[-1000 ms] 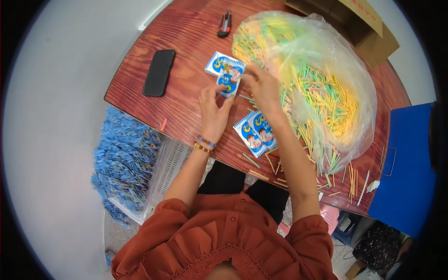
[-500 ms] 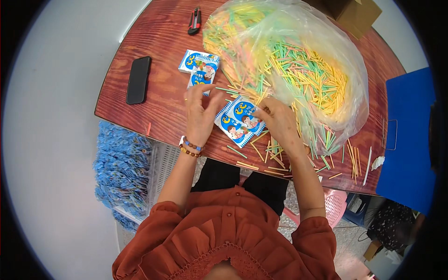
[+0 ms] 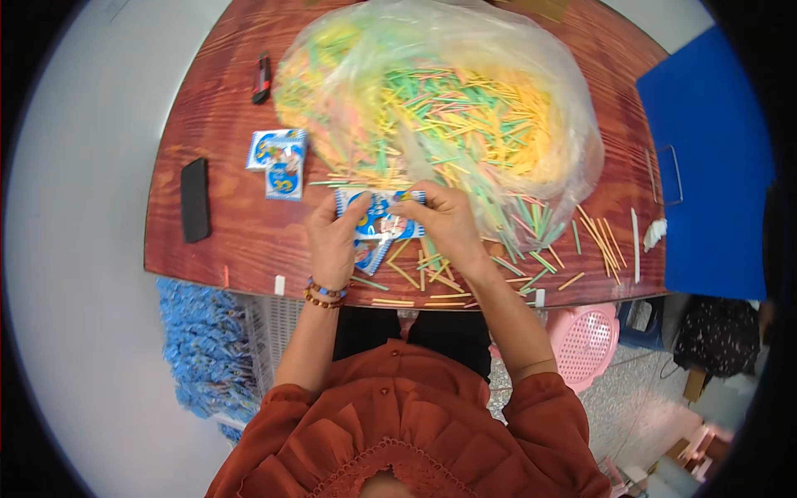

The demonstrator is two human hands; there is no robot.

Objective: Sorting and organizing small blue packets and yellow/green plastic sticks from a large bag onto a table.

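Observation:
Between my two hands is a small blue-and-white printed packet (image 3: 378,222), pinched at both ends. My left hand (image 3: 330,242), with beaded bracelets on its wrist, is closed on the packet's left end, thumb on top. Closed on the right end is my right hand (image 3: 447,228), thumb and fingers at the upper corner. A second packet of the same kind (image 3: 369,257) lies partly hidden below the held one. Farther left, more such packets (image 3: 285,170) overlap on the table. Just beyond my hands, a large clear plastic bag (image 3: 573,158) spills thin pastel sticks (image 3: 465,108).
Loose sticks (image 3: 610,241) are scattered along the near edge of the wooden table (image 3: 224,166). A black phone (image 3: 195,201) and a red-black box cutter (image 3: 262,79) lie at left. A blue bin (image 3: 706,183) stands at right. Below left is a basket of blue packets (image 3: 203,349).
My left hand, empty before, has closed on the packet. Both hands now hold it between them, turned more level, over the other packet. The whole view has shifted.

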